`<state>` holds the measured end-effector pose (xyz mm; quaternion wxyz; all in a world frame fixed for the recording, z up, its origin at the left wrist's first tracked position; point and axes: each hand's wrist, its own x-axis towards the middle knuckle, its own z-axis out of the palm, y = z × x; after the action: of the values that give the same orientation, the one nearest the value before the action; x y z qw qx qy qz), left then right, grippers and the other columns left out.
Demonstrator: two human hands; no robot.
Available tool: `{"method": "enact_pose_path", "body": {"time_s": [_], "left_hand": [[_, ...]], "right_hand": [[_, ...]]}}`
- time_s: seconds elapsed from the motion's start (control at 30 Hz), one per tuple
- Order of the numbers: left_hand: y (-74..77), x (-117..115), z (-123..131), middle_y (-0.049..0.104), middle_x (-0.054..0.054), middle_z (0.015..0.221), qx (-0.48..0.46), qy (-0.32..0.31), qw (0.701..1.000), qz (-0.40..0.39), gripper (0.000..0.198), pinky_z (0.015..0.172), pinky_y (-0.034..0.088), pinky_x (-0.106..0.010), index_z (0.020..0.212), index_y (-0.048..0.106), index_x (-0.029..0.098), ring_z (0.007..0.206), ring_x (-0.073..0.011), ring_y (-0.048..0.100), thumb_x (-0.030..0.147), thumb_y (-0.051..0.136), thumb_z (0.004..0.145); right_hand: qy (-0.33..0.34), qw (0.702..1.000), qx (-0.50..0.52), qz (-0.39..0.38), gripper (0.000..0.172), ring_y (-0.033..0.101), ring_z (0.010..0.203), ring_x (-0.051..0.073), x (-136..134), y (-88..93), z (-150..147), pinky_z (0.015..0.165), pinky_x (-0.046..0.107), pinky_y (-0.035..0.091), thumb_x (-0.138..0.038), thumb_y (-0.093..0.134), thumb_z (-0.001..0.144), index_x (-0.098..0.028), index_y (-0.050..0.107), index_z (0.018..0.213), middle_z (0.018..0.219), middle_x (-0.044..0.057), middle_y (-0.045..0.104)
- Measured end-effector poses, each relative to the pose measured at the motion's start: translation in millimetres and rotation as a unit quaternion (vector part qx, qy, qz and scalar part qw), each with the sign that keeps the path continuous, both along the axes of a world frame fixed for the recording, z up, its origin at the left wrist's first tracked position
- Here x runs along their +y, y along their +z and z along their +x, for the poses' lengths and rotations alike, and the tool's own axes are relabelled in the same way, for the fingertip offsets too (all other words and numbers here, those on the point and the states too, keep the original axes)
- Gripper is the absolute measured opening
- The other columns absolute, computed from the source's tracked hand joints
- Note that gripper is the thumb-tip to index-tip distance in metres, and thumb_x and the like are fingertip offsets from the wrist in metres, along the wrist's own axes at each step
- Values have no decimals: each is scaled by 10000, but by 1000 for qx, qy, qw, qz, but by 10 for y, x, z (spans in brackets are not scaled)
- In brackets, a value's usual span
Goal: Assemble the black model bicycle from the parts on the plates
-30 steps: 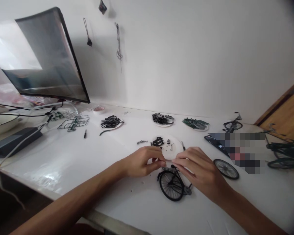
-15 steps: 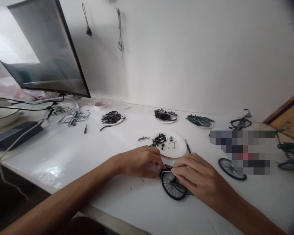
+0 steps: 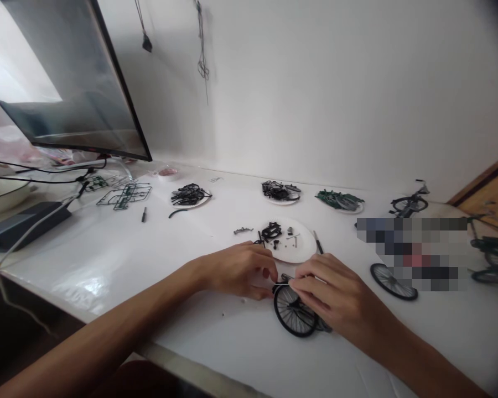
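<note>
A small model bicycle assembly (image 3: 295, 310) with a black spoked wheel stands near the table's front, between my hands. My left hand (image 3: 247, 272) pinches the assembly's edge at the upper left of the wheel. My right hand (image 3: 332, 287) is closed with its fingertips on a thin pale rod (image 3: 283, 283) that lies across the top of the wheel. Part of the assembly is hidden behind my right fingers. Just beyond my hands, a white plate (image 3: 301, 255) holds black parts and small grey pieces.
Three plates of parts (image 3: 190, 195) stand along the back. A loose wheel (image 3: 393, 282) lies at the right, near model bicycles (image 3: 409, 204). A pen-like tool (image 3: 317, 242) touches the plate's right side. Green part frames (image 3: 124, 196), a small screwdriver (image 3: 144, 214) and a monitor (image 3: 78, 77) are at the left.
The view has shifted slightly. The wheel assembly has tilted a little between my hands, and its upper edge shows more. Both hands keep their hold.
</note>
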<state>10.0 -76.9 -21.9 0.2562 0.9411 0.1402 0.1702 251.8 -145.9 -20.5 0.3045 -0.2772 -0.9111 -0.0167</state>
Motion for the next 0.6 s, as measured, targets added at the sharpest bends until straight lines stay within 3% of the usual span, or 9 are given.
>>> {"method": "enact_pose_path", "body": {"time_s": [0.23,0.43,0.6], "left_hand": [[-2,-11,8,667,-36,913,9,10,1000,-11,153,861,467,-317,901,667,156,858,-169,605,174,769,787],[39,-27,6,660,-51,954,35,22,999,-19,319,819,483,-306,1104,666,146,865,-174,603,215,772,811],[-6,4,13,658,-67,972,20,-11,1000,-1,300,845,493,-313,1128,680,145,893,-187,614,217,736,842]], "right_hand": [[-7,1000,-21,9,180,563,810,168,1,5,2,743,347,440,-46,537,956,-159,659,885,856,45,620],[-6,999,-29,13,174,557,817,171,-19,8,14,743,346,448,-34,540,951,-154,654,898,854,50,621],[-8,999,-44,25,179,565,811,175,-17,12,5,742,347,445,-33,533,949,-143,659,886,847,56,622]]}}
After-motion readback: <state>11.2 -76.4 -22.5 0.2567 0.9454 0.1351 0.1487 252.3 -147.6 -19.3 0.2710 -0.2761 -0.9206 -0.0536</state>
